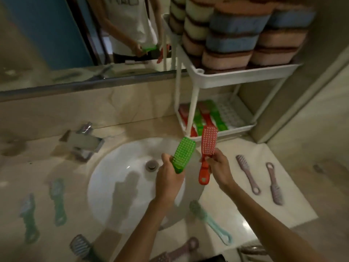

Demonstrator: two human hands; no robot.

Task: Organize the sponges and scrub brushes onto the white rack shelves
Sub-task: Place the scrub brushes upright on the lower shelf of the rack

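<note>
Dim bathroom, marble table (245, 186) wrapping a white sink (120, 178), mirror (56, 35) behind. Left hand (168, 178) is gripping a green scrub brush (182, 154), fingers closed round its base. Right hand (219, 167) is pinching a red scrub brush (206, 148) at the neck. Both are hovering over the sink rim just before the white rack (245, 76); sponges (236, 35) filling the top shelf, brushes lying in the lower shelf (236, 114), its right half bare. 2 mauve brushes (247, 173) lying on the table right.
</note>
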